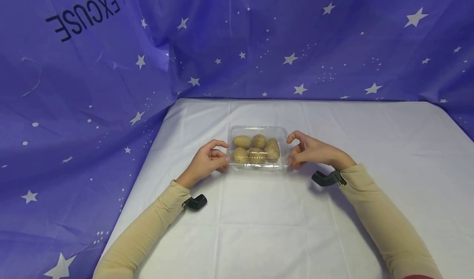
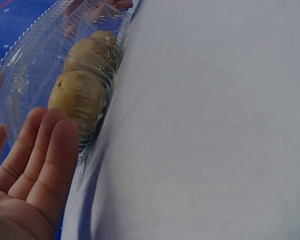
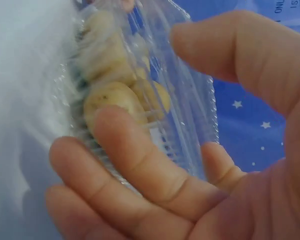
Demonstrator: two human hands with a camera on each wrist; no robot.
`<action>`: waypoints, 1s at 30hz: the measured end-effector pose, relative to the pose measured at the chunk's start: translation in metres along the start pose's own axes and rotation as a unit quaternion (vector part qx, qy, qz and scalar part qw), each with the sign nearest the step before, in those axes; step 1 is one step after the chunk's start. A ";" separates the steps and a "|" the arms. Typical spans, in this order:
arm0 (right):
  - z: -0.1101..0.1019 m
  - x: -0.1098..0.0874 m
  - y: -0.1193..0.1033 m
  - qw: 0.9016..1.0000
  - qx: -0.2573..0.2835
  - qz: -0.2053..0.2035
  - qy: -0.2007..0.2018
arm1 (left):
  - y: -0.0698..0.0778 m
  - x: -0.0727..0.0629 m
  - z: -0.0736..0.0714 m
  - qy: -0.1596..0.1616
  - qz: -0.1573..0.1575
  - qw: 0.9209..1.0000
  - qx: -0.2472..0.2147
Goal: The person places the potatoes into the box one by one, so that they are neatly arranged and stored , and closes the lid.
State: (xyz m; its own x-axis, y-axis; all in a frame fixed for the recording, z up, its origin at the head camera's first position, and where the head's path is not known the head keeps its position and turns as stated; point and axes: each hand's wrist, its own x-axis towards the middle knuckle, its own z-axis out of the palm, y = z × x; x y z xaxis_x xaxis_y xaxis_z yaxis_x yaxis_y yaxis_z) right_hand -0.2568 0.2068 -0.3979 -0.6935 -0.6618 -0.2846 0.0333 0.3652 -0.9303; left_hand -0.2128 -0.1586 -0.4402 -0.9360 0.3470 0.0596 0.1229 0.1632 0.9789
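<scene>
A clear plastic clamshell box (image 1: 257,165) sits on the white cloth, with several small potatoes (image 1: 242,141) in two rows inside. Its cover lies over them. At the box's left end is my left hand (image 1: 209,159), fingers extended beside the wall; the left wrist view shows the fingertips (image 2: 65,130) in front of the nearest potato (image 2: 79,95). My right hand (image 1: 311,149) is at the opposite end, thumb and fingers spread apart. In the right wrist view its fingers (image 3: 135,145) are loosely bent alongside the box wall. Whether either hand's fingertips press the plastic, I cannot tell.
White cloth (image 1: 274,229) covers the table. Behind it and on the left hangs a purple-blue curtain (image 1: 237,36) printed with stars. Black wrist mounts stick out below the left sleeve (image 1: 163,205) and the right sleeve (image 1: 381,213).
</scene>
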 end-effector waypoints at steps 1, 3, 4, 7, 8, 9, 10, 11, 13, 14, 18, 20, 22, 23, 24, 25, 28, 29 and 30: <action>0.001 0.000 0.001 1.000 0.006 -0.001 -0.001 | 0.000 0.000 0.000 -0.001 -0.007 1.000 -0.007; 0.003 0.000 0.001 1.000 0.021 -0.002 -0.001 | -0.001 -0.001 0.001 -0.005 -0.019 0.999 -0.025; 0.004 0.000 0.002 1.000 0.028 -0.003 0.001 | -0.001 -0.002 0.001 -0.007 -0.024 0.999 -0.033; 0.007 -0.001 0.003 0.999 0.045 -0.003 0.004 | 0.000 -0.003 0.002 -0.014 -0.031 0.998 -0.060; 0.007 -0.001 0.003 0.999 0.052 -0.003 0.005 | -0.001 -0.003 0.003 -0.017 -0.033 0.997 -0.068; 0.008 -0.002 0.004 0.998 0.055 -0.002 0.005 | -0.001 -0.003 0.003 -0.019 -0.033 0.996 -0.076; 0.008 -0.002 0.004 0.998 0.057 -0.001 0.006 | -0.001 -0.003 0.003 -0.021 -0.033 0.996 -0.081; 0.009 -0.002 0.004 0.998 0.059 -0.002 0.006 | -0.001 -0.003 0.004 -0.022 -0.034 0.995 -0.086; 0.009 -0.003 0.003 0.998 0.060 -0.002 0.006 | -0.001 -0.003 0.004 -0.024 -0.036 0.995 -0.094; 0.010 -0.003 0.003 0.998 0.060 -0.002 0.007 | -0.001 -0.003 0.004 -0.025 -0.036 0.994 -0.095; 0.010 -0.004 0.002 0.999 0.053 0.001 0.008 | -0.002 -0.003 0.004 -0.028 -0.036 0.993 -0.105; 0.010 -0.004 0.002 0.999 0.049 0.002 0.008 | -0.002 -0.003 0.004 -0.030 -0.037 0.993 -0.108; 0.011 -0.004 0.002 0.999 0.049 0.001 0.006 | -0.003 -0.003 0.004 -0.031 -0.038 0.993 -0.110; 0.011 -0.004 0.002 0.999 0.048 0.000 0.005 | -0.003 -0.003 0.004 -0.032 -0.038 0.993 -0.110; 0.011 -0.004 0.002 0.999 0.045 0.000 0.005 | -0.003 -0.003 0.004 -0.032 -0.039 0.993 -0.110; 0.011 -0.004 0.002 0.999 0.044 -0.001 0.004 | -0.004 -0.003 0.004 -0.032 -0.040 0.993 -0.110; 0.011 -0.004 0.003 0.999 0.038 0.000 0.004 | -0.005 -0.003 0.004 -0.033 -0.043 0.992 -0.112; 0.011 -0.003 0.003 0.999 0.036 0.001 0.006 | -0.005 -0.003 0.004 -0.033 -0.044 0.992 -0.114; 0.011 -0.003 0.003 0.999 0.034 0.002 0.008 | -0.005 -0.003 0.004 -0.033 -0.045 0.992 -0.116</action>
State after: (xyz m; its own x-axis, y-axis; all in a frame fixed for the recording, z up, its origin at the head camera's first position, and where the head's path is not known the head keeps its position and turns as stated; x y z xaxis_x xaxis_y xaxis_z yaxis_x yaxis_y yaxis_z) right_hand -0.2467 0.2030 -0.4024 -0.7042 -0.6498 -0.2861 0.0852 0.3227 -0.9426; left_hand -0.2095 -0.1566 -0.4463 -0.9151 0.4017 -0.0356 -0.0466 -0.0176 0.9988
